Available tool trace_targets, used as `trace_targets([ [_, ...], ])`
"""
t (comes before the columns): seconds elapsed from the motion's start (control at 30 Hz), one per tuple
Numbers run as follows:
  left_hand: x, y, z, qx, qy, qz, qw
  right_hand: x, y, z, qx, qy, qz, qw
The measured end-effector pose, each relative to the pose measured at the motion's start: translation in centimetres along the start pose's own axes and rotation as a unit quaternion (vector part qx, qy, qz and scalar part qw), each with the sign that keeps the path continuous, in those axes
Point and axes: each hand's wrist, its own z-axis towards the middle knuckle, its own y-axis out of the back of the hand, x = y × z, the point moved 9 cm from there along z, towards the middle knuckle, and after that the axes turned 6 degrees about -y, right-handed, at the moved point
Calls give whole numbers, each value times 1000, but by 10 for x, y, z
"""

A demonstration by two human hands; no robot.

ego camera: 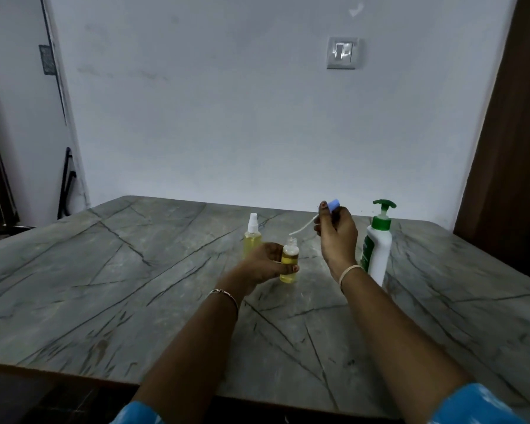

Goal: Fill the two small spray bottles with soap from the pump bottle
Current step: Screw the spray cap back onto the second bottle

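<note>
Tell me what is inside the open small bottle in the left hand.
Yellow liquid, up to near the shoulder of the bottle. The neck is empty. Fingers of the left hand cover its left side.

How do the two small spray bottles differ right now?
The near bottle has an open neck, its blue sprayer held off it by the right hand; the far bottle wears its white sprayer. The left hand grips the near bottle; the far bottle stands untouched on the table. Both are upright, clear and hold yellow liquid.
</note>
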Motion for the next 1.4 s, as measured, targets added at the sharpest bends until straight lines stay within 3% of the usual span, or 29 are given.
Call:
trace_targets([
  [0.5,11,-9,11,0,-11,-17,1000,-1,17,-4,-26,25,58,998],
  [0.77,13,-8,15,3,-2,-7,1000,8,-5,-10,29,94,-59,993],
  [0.97,13,-9,14,-2,-3,-7,1000,3,-19,-13,72,134,-184,971],
  [1.4,8,-11,14,-14,-24,-3,1000,-30,-40,-16,253,29,-193,948],
])
